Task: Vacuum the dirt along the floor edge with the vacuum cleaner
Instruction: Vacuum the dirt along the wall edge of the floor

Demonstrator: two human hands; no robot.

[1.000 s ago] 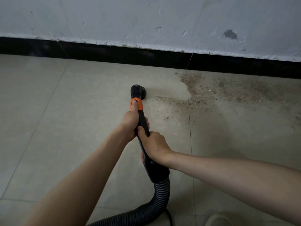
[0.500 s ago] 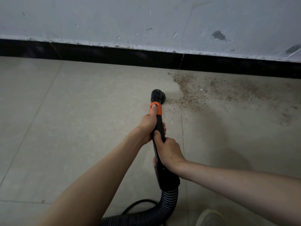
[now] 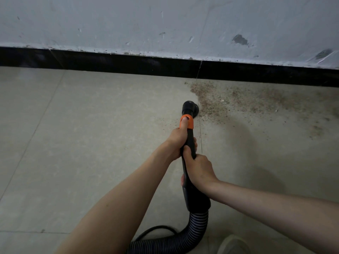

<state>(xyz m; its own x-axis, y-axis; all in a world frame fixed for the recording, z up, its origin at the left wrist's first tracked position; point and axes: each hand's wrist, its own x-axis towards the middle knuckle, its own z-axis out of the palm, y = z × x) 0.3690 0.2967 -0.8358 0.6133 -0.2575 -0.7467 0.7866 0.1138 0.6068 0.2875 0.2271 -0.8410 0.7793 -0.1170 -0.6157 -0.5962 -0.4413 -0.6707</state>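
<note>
The left hand (image 3: 178, 142) is wrapped around the upper part of the vacuum wand (image 3: 189, 143), its thumb stretched forward along the tube so that the tip rests on the orange collar (image 3: 189, 122). Just behind it on the wand, the right hand (image 3: 199, 170) grips the tube from above with curled fingers, its thumb touching the left hand's fingers. Both forearms reach in from the bottom of the view.

Beyond the orange collar, the wand ends in a round black nozzle (image 3: 189, 107) set on the floor (image 3: 91, 134), at the left border of the dirt (image 3: 220, 99). The dirt spreads as brown grit away from the nozzle to the right, thickest near the black skirting board (image 3: 128, 63) and thinner nearer the person. A few loose specks lie beside the wand below the nozzle. A tile joint (image 3: 200, 136) runs along the wand's right side.

Behind the right hand, the wand widens into a black cuff joined to a ribbed hose (image 3: 200, 226), which curves down and left. A thin black cable (image 3: 156, 229) loops beside the hose. Above the skirting board stands a scuffed pale wall (image 3: 165, 24).
</note>
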